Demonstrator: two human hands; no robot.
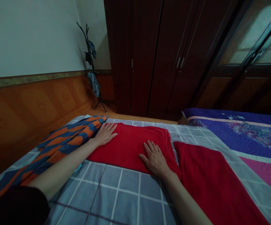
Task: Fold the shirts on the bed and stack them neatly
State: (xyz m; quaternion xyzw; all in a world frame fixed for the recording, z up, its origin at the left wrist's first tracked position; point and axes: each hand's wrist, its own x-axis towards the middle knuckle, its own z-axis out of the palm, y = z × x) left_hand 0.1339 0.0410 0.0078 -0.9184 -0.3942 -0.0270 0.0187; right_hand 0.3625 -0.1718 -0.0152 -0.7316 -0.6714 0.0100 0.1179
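Observation:
A red garment (128, 143), folded into a rough rectangle, lies flat on the grey checked bedsheet (126, 190). My left hand (105, 133) rests palm down on its left end with the fingers spread. Near the right end my right hand (154, 157) presses flat on the same cloth, fingers stretched out and thumb apart. Neither hand grips anything. Just right of it lies a second red piece of clothing (215, 178), long and spread toward the near edge. An orange and blue striped cloth (72, 137) lies rumpled beside my left hand and forearm.
Dark wooden wardrobes (144, 62) stand beyond the bed's far edge. A black coat rack (90, 56) with items hung on it is in the corner. At the right is a purple floral bedcover (240, 131). An orange-panelled wall (39, 109) runs along the left.

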